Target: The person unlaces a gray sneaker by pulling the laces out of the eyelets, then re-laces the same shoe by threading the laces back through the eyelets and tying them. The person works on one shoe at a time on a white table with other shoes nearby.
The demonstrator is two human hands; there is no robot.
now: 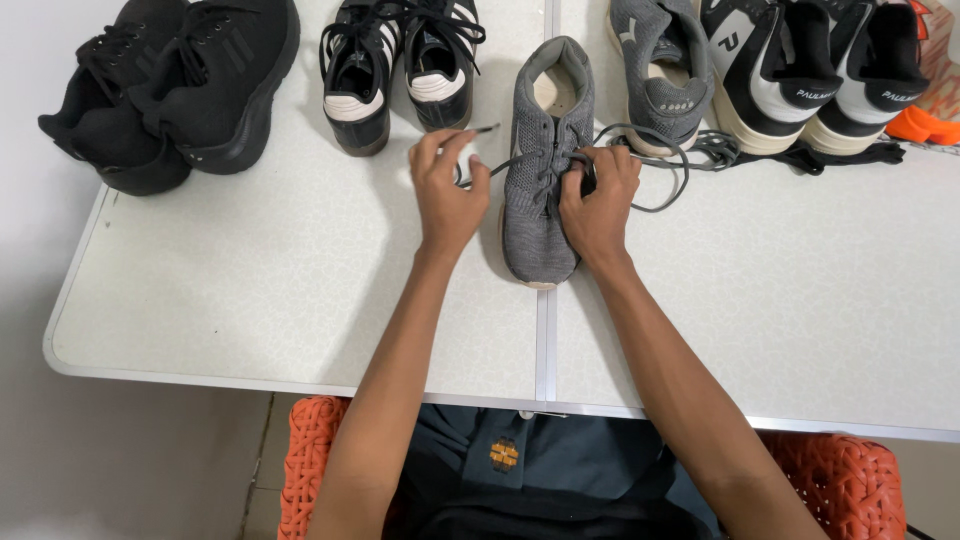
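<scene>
A grey knit sneaker (540, 215) lies on the white table (250, 280), toe toward me. My left hand (447, 190) is to the left of the shoe and pinches the end of its dark grey lace (478, 132) between the fingertips. My right hand (600, 195) rests on the shoe's right side, fingers closed on the lace at the eyelets. A loose loop of lace (665, 170) trails to the right of that hand.
Along the table's far edge stand a black pair (170, 80), a black-and-white pair (400, 60), a second grey sneaker (665, 80) and a black-and-white pair (800, 70), with loose black laces (820, 155). An orange shoe part (920, 125) is at the right. An orange woven seat (310, 460) is below me.
</scene>
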